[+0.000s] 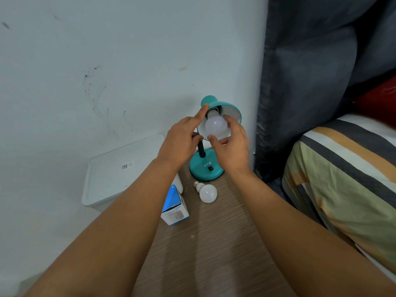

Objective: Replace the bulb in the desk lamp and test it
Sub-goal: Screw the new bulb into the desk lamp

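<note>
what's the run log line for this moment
right hand: on bulb in lamp shade | left hand: steadying shade | spare bulb: lying on table

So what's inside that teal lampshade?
Inside the lampshade sits a white bulb, its neck in the socket. The right hand cups the bulb; the left hand steadies the shade's rim. The threads and lower inner shade are hidden.

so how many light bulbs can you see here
2. One bulb sits in the teal lamp's shade, with the right hand cupped around it. The other bulb lies loose on the wooden table before the lamp base. The box might hide another.
</note>
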`<state>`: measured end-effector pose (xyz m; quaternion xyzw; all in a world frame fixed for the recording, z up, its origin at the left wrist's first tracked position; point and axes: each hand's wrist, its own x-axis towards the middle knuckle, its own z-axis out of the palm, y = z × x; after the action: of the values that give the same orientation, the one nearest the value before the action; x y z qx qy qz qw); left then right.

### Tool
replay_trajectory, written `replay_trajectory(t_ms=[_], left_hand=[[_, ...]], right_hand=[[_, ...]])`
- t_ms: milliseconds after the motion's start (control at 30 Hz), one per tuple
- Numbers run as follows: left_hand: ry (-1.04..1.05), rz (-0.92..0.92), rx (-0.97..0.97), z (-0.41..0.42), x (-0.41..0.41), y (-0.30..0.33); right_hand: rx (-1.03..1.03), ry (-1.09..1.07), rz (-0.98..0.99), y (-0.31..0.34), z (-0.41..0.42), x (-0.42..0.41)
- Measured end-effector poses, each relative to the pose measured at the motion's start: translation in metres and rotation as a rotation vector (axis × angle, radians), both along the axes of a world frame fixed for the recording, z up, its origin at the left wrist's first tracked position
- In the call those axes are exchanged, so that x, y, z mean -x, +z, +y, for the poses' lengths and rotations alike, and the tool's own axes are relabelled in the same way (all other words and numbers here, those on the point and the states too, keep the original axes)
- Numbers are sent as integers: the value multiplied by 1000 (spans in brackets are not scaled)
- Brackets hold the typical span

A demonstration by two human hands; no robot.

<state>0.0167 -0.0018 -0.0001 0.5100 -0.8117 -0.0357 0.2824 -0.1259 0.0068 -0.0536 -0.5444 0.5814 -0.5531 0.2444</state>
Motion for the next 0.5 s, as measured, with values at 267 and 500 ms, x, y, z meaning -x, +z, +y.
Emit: replay_trajectory(t_ms=[267, 500], left_hand=[[1, 14, -11, 0, 0, -1], [6, 8, -9, 1, 1, 1]], right_hand=[[-68, -16, -59, 3, -1, -5], [-111, 4, -124, 10, 2, -2]])
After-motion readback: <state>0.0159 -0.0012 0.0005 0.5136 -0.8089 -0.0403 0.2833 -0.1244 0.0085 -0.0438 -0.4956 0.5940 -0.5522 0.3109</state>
